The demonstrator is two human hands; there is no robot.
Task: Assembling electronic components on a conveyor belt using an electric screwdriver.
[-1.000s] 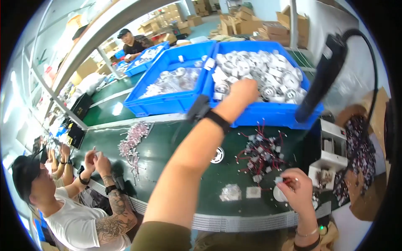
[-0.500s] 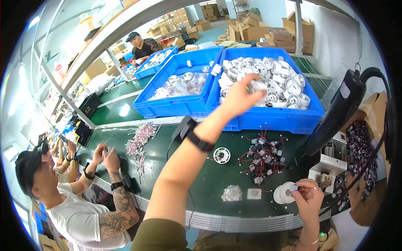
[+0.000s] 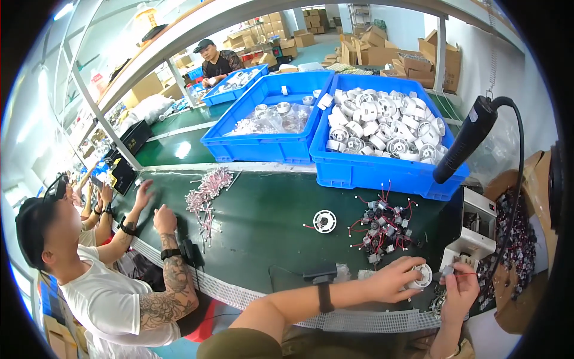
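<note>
1. Cardboard boxes (image 3: pixel 412 63) are stacked at the upper right of the frame, behind a dark green counter (image 3: pixel 272 239) by which the middle is filled.
2. At the lower right, a white round housing (image 3: pixel 423 276) is held by the left hand (image 3: pixel 396 280), its fingers curled narrowly around the rim.
3. A small grey block with red leads (image 3: pixel 447 272) is pinched between the fingertips of the right hand (image 3: pixel 460 293); its leads are trailed toward the right.
4. The housing is placed just left of the grey block, at nearly the same height in the frame; the right hand is the nearer one to the block. Whether the two parts are touching cannot be told, nor can the block's long axis.
5. At the upper centre-right, a blue bin (image 3: pixel 382 172) is heaped with white round housings (image 3: pixel 388 122).
6. Beside it, toward the left, a second blue bin (image 3: pixel 257 153) is partly filled with clear bags and a few white rings.
7. Below the right-hand bin, a pile of red-wired blocks (image 3: pixel 385 227) is spread on the counter, with a lone wired housing (image 3: pixel 324 222) to its left.
</note>
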